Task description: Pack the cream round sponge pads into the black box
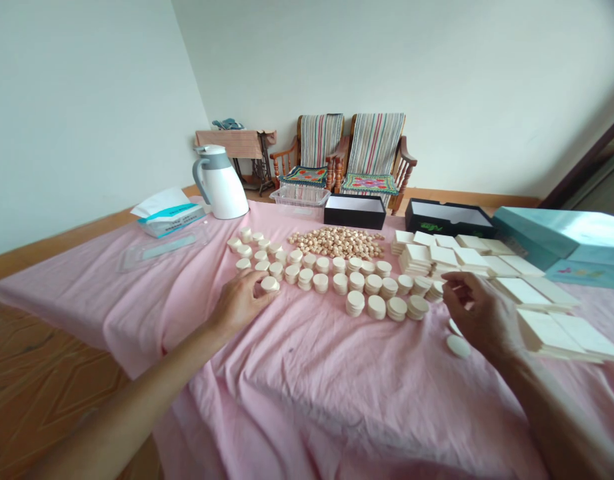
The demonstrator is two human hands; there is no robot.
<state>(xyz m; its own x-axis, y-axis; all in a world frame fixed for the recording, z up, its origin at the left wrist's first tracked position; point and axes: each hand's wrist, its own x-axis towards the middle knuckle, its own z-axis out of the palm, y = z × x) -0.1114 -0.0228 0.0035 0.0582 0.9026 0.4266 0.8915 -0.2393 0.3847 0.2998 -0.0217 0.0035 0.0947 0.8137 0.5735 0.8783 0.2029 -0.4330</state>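
A short stack of pale round discs point(269, 284) stands at the near left of the rows, on the pink-covered worktop point(307, 373). The left hand point(237, 300) grasps it, thumb on the near side and fingers curled around the other. Beyond and to the right, the other disc stacks point(321, 283) stand upright in uneven rows, with a shorter row of four point(387, 306) nearest the person.

The right hand point(479, 317) is bent beside the stack at the right end point(435, 291) of a row; its fingertips partly hide that stack, so I cannot tell whether they grip it or only hover there. Just below this hand, a loose disc point(457, 347) lies flat, with another point(455, 327) partly covered behind it.

Judging by the layout, most discs are already stacked; these two remain outside the rows. The small wooden pieces point(337, 243) behind the rows lie in an unsorted heap, while the square tiles point(557, 331) at the right are mostly in piles.

Farther out are two black boxes point(354, 215) point(449, 220), a clear tray point(301, 197), a pale blue box point(567, 243), a white jug point(225, 193) and a tissue pack point(171, 220). Two chairs point(321, 143) point(375, 143) stand by the wall.
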